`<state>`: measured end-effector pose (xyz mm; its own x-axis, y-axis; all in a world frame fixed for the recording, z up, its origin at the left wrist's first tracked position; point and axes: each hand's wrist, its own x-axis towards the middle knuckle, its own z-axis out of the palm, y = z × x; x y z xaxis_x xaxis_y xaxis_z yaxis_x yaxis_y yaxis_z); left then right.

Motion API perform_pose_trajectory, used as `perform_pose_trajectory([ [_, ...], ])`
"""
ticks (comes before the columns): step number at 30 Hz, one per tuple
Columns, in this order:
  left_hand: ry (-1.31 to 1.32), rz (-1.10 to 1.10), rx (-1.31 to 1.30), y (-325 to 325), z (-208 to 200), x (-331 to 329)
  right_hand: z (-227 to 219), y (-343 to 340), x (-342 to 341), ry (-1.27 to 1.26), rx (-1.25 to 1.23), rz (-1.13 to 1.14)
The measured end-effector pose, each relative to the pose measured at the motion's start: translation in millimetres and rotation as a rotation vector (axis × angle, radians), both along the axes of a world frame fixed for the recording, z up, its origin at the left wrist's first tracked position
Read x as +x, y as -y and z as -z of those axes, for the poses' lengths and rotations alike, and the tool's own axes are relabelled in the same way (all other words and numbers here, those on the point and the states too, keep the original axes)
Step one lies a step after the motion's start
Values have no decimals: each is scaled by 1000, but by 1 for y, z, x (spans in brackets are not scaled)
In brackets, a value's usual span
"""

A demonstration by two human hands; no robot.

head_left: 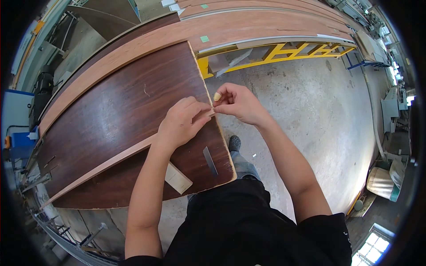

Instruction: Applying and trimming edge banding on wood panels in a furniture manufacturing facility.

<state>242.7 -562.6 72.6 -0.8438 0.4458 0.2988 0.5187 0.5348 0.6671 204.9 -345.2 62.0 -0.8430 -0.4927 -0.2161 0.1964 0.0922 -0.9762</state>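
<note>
Long wood strip (106,165) lies on glossy, dark-brown tabletop (173,75), one end at the board's rough R edge. L hand (177,122) closes fingers over strip nr. that end; R hand (242,104) makes a narrow pinch at the tip, contents can't tell. Strip: matte, thin, prob. light, bendy over full length, corners apt to splinter; best held by both long edges. Nearby: flat grey blade-like piece (210,161), pale rect. block (178,178).
</note>
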Motion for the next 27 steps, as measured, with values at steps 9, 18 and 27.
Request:
perform_pose_trajectory([
  [9, 44, -23, -3, 0, -1, 1, 11, -3, -14, 120, -97, -97],
  [18, 92, -58, -10, -1, -2, 0, 13, -2, -31, 189, -63, -231],
  [27, 95, -74, -19, -2, -2, 0, 16, -9, -32, 155, -130, -301],
])
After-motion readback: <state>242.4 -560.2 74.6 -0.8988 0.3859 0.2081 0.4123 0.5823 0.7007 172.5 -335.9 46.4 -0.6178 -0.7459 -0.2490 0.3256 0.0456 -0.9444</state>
